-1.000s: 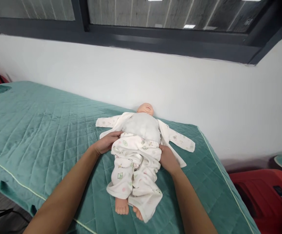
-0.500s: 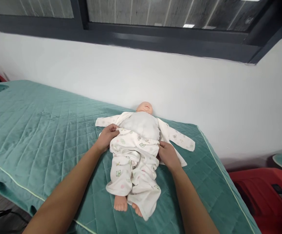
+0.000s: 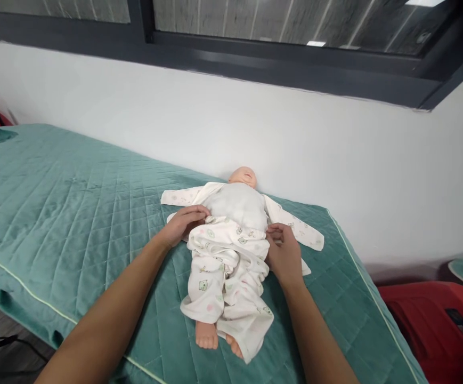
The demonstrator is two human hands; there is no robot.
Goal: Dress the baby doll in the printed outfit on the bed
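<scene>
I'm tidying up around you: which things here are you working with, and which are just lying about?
In use: doll; trousers, waistband held by left hand and right hand; open jacket under the doll.
Lying about: green quilted cover; red object beside the bed.

Head view only: forward-down, close, centred on doll [image 3: 237,208], bed [image 3: 75,213], wall [image 3: 335,160] behind.

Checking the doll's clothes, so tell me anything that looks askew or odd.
The top lies open beneath the doll, both sleeves spread flat on the green cover, torso uncovered. The trousers, held at the waist by the left hand and right hand, sit bunched and twisted; one leg overhangs its foot.
</scene>
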